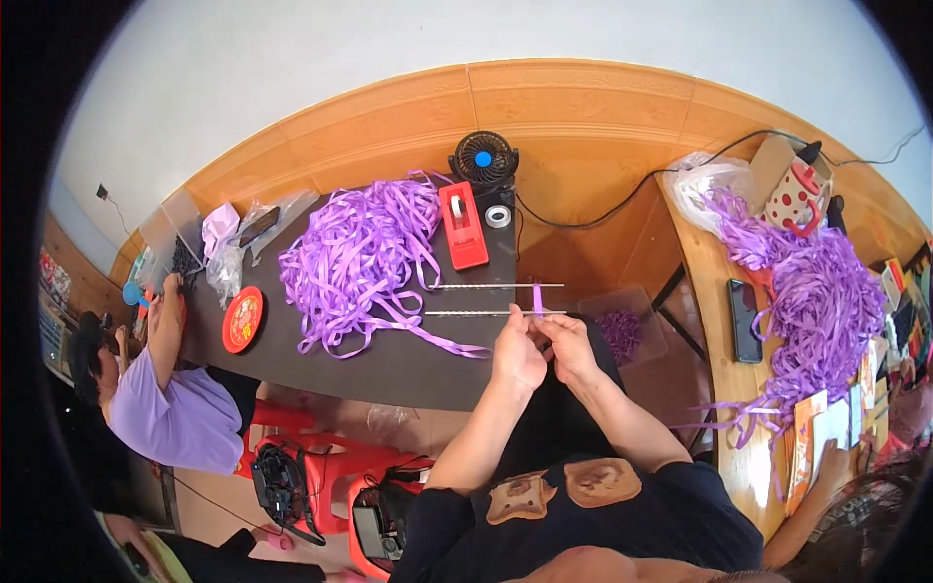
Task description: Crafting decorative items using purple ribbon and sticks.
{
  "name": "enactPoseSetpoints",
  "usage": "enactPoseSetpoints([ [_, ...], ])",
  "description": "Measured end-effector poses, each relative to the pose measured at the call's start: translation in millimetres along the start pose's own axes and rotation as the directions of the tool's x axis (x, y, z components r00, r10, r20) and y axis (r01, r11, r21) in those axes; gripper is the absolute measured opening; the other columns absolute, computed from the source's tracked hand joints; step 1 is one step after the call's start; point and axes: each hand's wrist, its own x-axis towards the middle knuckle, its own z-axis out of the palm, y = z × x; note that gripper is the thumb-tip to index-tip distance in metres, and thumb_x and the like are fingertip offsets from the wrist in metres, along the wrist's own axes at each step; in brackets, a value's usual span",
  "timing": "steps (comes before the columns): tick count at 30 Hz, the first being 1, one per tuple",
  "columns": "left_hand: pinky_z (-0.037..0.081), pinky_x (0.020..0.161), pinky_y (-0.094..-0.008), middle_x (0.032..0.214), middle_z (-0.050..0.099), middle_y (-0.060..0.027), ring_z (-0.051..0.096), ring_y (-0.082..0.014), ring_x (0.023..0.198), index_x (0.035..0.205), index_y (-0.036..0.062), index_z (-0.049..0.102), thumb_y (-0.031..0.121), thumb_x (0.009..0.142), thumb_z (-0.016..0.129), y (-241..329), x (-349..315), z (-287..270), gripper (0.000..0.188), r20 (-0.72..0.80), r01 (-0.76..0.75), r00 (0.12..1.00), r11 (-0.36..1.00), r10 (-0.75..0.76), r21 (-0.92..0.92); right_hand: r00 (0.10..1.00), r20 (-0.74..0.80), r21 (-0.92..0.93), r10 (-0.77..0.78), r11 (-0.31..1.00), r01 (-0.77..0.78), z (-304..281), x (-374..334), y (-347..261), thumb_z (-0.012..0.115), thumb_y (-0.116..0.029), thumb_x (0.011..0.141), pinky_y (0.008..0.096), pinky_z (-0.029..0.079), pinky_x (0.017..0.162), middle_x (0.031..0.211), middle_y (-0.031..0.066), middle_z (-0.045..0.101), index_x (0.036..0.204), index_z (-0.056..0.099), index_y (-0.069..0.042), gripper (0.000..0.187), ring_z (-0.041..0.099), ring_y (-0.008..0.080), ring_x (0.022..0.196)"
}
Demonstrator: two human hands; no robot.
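Note:
My left hand (520, 352) and my right hand (571, 347) meet beside the right edge of the dark table. Fingers of both are closed together around the lower end of a short strip of purple ribbon (537, 299). That strip spans two thin, pale, twisted-looking rods, the far rod (486, 286) and the near rod (466, 313), which stick out past the table edge. My left fingertips are against the near rod or very close to it. The exact grip is too small to make out. Left of the rods lies a big tangled heap of purple ribbon (360, 257).
On the dark table (428, 374) are a red tape dispenser (465, 228), a tape roll (498, 216), a black fan (485, 158) and a red plate (243, 319). A wooden table (702, 282) at right bears more ribbon (826, 291) and a phone (745, 321). Other people sit left and right.

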Motion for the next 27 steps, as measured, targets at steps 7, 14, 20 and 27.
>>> enactPoseSetpoints([
  [7, 0.030, 0.090, -0.0391, 0.108, 0.053, -0.0076, 0.045, -0.0227, 0.101, 0.109, 0.0032, 0.052, 0.055, 0.090, 0.035, 16, -10, 5, 0.058, 0.083, 0.097, 0.991, 0.994, -0.101, 0.042, 0.936, -0.176, -0.183, -0.304, 0.945, 0.273, -39, -15, 6, 0.061, -0.004, 0.080, 0.0277, 0.042, 0.087, 0.100, 0.0094, 0.061, 0.088, 0.065, 0.004, 0.012, 0.055, 0.0153, 0.094],
  [14, 0.031, 0.092, -0.0393, 0.120, 0.049, -0.0139, 0.041, -0.0295, 0.113, 0.127, -0.0024, 0.037, 0.055, 0.087, 0.043, 20, -17, 3, 0.070, 0.077, 0.112, 0.991, 0.994, -0.112, 0.006, 0.900, 0.009, -0.398, -0.436, 0.824, 0.403, -39, 17, -48, 0.056, 0.000, 0.083, 0.0247, 0.044, 0.083, 0.101, 0.0100, 0.063, 0.095, 0.064, 0.004, 0.015, 0.058, 0.0133, 0.091],
  [20, 0.030, 0.093, -0.0379, 0.123, 0.046, -0.0128, 0.040, -0.0279, 0.113, 0.127, -0.0006, 0.039, 0.055, 0.088, 0.040, 19, -17, 3, 0.068, 0.131, 0.125, 0.984, 0.992, -0.121, -0.018, 0.935, 0.287, -0.470, -0.211, 0.819, 0.329, 62, 82, -70, 0.059, -0.008, 0.084, 0.0235, 0.043, 0.076, 0.094, 0.0075, 0.063, 0.094, 0.064, 0.004, 0.017, 0.056, 0.0129, 0.088],
  [27, 0.028, 0.094, -0.0382, 0.124, 0.046, -0.0126, 0.040, -0.0268, 0.113, 0.128, -0.0004, 0.037, 0.057, 0.088, 0.039, 17, -15, 3, 0.070, 0.122, 0.130, 0.984, 0.991, -0.129, -0.006, 0.980, 0.188, -0.774, -0.069, 0.603, 0.192, 108, 152, -46, 0.065, -0.025, 0.080, 0.0286, 0.045, 0.065, 0.071, 0.0070, 0.062, 0.079, 0.067, -0.002, 0.023, 0.057, 0.0147, 0.068],
])
